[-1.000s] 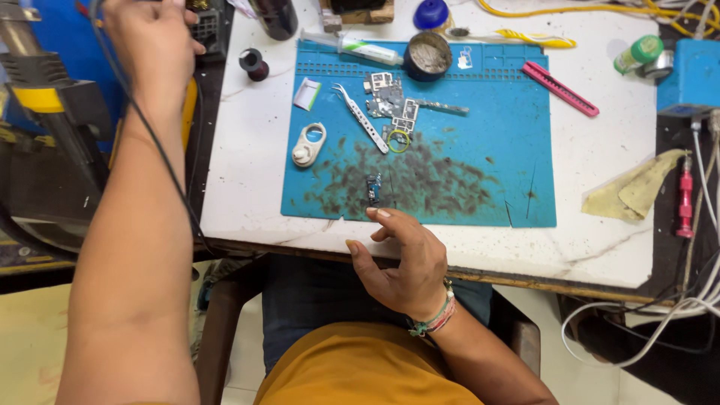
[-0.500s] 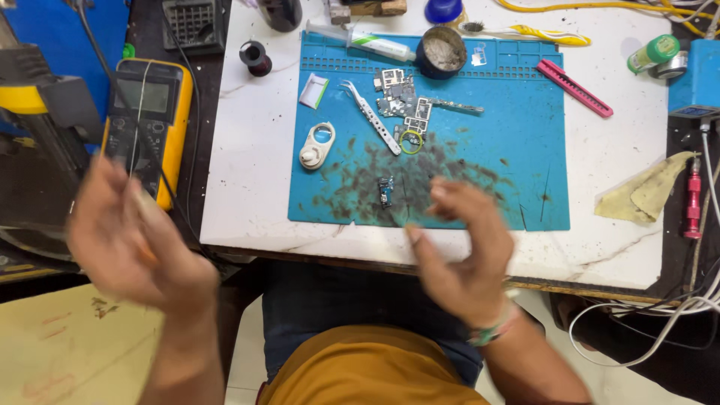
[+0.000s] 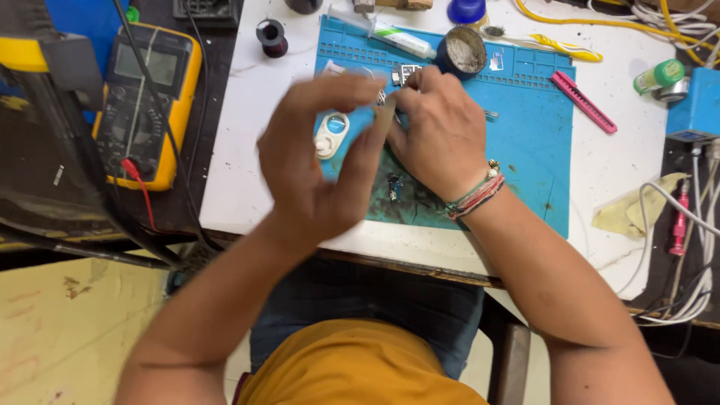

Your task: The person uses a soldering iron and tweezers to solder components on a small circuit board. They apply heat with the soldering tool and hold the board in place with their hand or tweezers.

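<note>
A white tabletop (image 3: 247,150) fills most of the view; its near edge is brown; below it the floor (image 3: 67,322) is pale yellow and a bit dirty; a person in a yellow-orange shirt and blue trousers sits at the edge.

On the tabletop lies a big blue mat (image 3: 532,150), smudged dark near the front; left of it, on a dark strip, sits a yellow meter (image 3: 146,97) with a red wire and a black wire; at the right edge there is a blue box (image 3: 694,109), white cables (image 3: 690,247) and a crumpled yellowish cloth (image 3: 634,210).

The two hands meet over the middle of the mat; the left hand (image 3: 319,161) is blurred, fingers spread and bent, so I cannot tell if its grip is clenched or loose; the right hand (image 3: 439,127) has its fingers curled down on the mat, and I cannot tell what its grip has; coloured thread bands go round that wrist.

Small things come last; a white and blue oval tag (image 3: 330,135) lies on the mat just beside the left hand's thumb; tiny metal parts (image 3: 405,73) peek out just above the right hand's fingers; a small dark bit (image 3: 394,184) lies on the mat between the two wrists; a round tin (image 3: 461,52), a pink stick (image 3: 583,102) and a green-capped bottle (image 3: 660,75) lie farther off.
</note>
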